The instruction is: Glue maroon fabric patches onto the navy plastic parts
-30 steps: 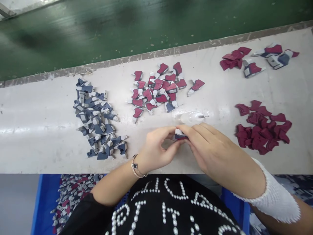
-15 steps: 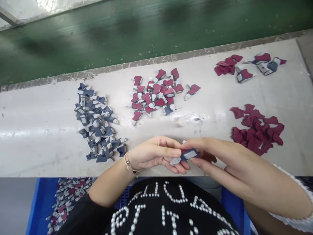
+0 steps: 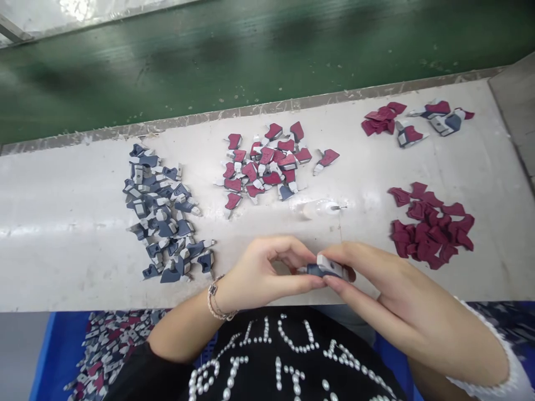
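Note:
Near the front edge of the white table (image 3: 267,223), a small blue-and-grey plastic piece (image 3: 328,268) is gripped between both hands. My left hand (image 3: 267,267) pinches its left end with thumb and fingers. From the other side, my right hand (image 3: 376,278) closes thumb and fingers on the same piece. Its light grey face with a small hole points up; fingers cover its ends. Beyond the hands lies a pile of pieces with dark red covers (image 3: 267,164). Loose dark red covers (image 3: 434,223) are heaped right of my right hand.
Blue-and-grey pieces (image 3: 165,217) are spread on the left. At the back right are a few more red covers (image 3: 381,120) and several assembled pieces (image 3: 445,120). A green panel (image 3: 251,61) borders the table's far side. A blue bin (image 3: 50,351) of pieces stands below left.
The held piece has been turned over: its grey face now points up, where red and blue showed before. My left fingers have shifted from beneath it to its left end.

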{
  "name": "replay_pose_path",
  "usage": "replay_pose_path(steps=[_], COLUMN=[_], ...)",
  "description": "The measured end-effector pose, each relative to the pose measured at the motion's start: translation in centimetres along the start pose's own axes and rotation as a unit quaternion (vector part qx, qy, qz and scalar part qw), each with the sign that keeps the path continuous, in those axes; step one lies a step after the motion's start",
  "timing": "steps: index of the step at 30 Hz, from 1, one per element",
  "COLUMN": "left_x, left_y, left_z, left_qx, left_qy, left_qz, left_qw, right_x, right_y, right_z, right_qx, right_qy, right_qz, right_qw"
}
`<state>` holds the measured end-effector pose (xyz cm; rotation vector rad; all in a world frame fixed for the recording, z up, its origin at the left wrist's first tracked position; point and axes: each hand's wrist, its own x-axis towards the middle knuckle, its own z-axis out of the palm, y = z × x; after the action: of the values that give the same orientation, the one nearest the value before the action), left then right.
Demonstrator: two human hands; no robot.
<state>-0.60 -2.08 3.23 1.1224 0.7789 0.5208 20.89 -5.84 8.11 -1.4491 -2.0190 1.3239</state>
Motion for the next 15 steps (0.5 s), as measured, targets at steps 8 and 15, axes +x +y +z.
replay_pose_path(steps=[8,15], left_x=[-1.2,2.1], left_y=[0.8,3.1], left_z=[-0.5,-6.3], left_qx=[0.168,0.508], left_qy=[0.04,0.242], left_qz=[0.1,0.084], left_qw=[0.98,0.822], right_x=[-0.1,-2.6], right_y=[0.5,1.0], right_z=[0.9,-2.6], right_qx=[-0.037,-0.062], right_qy=[-0.014,0.068], right_qz=[0.001,0.007], right_qw=[0.999,0.996])
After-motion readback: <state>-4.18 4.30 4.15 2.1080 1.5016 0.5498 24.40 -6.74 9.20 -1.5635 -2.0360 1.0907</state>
